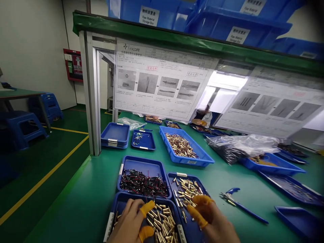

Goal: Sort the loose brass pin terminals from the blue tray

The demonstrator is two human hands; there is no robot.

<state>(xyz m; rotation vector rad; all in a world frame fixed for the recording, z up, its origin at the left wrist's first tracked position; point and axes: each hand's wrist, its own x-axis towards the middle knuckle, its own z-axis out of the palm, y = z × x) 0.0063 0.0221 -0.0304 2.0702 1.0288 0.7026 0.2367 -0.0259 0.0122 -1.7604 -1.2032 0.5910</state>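
My left hand (131, 221), with orange covers on its thumb and a finger, reaches over the front-left blue tray (180, 233) of brass tubes (164, 222). Its fingers are apart and nothing shows between them. Over the right-hand tray (174, 176), which also holds brass pieces (188, 189), is my right hand (209, 216), also with orange finger covers. Its thumb and finger curve toward each other with a gap between them; no held item is visible. Behind the left hand, a blue tray (144, 160) holds black and red wired parts (144, 184).
Blue-handled pliers (243, 206) lie right of the trays. Farther back are a large blue bin (177, 156) of brass pieces, stacked trays (115, 133) and a plastic bag (235, 146). A metal post (91, 101) stands at left. Another person (204, 118) sits across the table.
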